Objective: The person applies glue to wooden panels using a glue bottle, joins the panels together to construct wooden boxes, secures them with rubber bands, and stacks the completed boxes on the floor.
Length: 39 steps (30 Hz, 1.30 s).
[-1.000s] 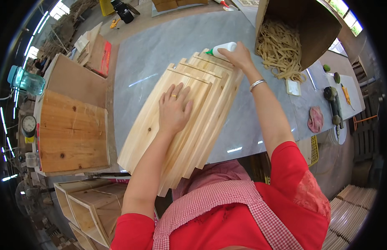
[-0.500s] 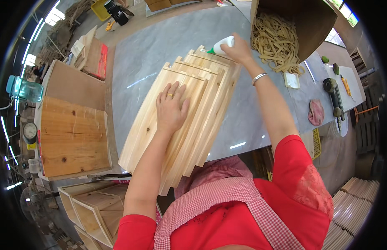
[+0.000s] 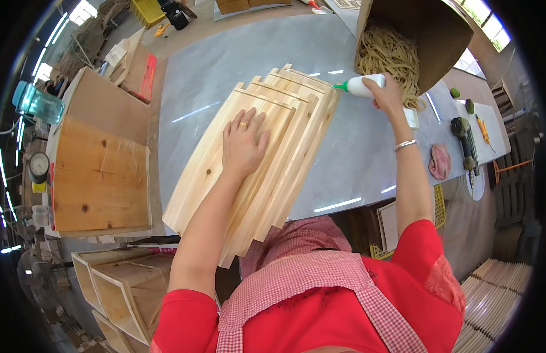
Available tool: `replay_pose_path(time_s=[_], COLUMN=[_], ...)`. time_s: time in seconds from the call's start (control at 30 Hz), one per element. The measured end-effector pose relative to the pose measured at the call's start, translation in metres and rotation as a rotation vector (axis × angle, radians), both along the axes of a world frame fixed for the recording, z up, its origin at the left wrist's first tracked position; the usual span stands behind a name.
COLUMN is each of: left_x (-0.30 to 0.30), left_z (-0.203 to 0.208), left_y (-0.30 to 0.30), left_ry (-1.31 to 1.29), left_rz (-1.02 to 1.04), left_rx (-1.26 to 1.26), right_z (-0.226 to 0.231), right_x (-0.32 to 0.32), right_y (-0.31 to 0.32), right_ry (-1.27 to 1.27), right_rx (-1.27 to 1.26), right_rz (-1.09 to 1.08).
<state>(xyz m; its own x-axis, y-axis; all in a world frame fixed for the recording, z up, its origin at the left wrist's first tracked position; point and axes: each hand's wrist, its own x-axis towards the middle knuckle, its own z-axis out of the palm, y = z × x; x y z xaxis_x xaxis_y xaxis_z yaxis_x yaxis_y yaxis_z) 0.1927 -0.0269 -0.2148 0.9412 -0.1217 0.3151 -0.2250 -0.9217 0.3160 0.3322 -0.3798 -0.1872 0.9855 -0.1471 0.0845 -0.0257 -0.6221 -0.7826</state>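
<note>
A fanned stack of pale wooden boards [image 3: 208, 159] lies on the grey tabletop, each board with a groove across its far end. My left hand [image 3: 244, 141] rests flat on the top board, fingers spread. In my right hand [image 3: 386, 94] is a white glue bottle [image 3: 365, 86] with a green nozzle, held nearly level. Its tip points left, at the far right corner of the lowest board. Whether the tip touches the wood I cannot tell.
A cardboard box [image 3: 443, 41] of tan strips [image 3: 390, 59] lies at the far right. Nearer are a pink cloth [image 3: 439, 162] and a dark power tool [image 3: 465, 141]. Large wooden panels [image 3: 99, 182] stand at the left of the table [image 3: 367, 165], with wooden boxes [image 3: 123, 294] below.
My right hand has carried the glue bottle to the right and slightly nearer, along the far end of the lowest board to its right corner. My left hand has stayed on the top board.
</note>
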Motion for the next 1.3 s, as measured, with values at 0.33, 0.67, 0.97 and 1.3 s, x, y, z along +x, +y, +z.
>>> replay_pose_path(time_s=[0.33,0.67,0.97,1.3], left_x=[0.0,0.002,0.002,0.002], left_z=[0.001,-0.005,-0.007,-0.006], left_y=[0.002,0.004,0.004,0.004], left_ry=[0.002,-0.062,-0.061,-0.077], left_rz=[-0.003,-0.014,-0.017,0.056], left_rx=[-0.014,-0.012,0.016,-0.004], right_z=[-0.027,-0.003,0.01,-0.004], right_x=[0.037,0.023,-0.025,-0.005], right_y=[0.147,0.109,0.029,0.163], right_ry=[-0.203,-0.272,-0.223,-0.199], right_rx=[0.103,-0.186,-0.194,0.143], right_rz=[0.07,0.179,0.109,0.087])
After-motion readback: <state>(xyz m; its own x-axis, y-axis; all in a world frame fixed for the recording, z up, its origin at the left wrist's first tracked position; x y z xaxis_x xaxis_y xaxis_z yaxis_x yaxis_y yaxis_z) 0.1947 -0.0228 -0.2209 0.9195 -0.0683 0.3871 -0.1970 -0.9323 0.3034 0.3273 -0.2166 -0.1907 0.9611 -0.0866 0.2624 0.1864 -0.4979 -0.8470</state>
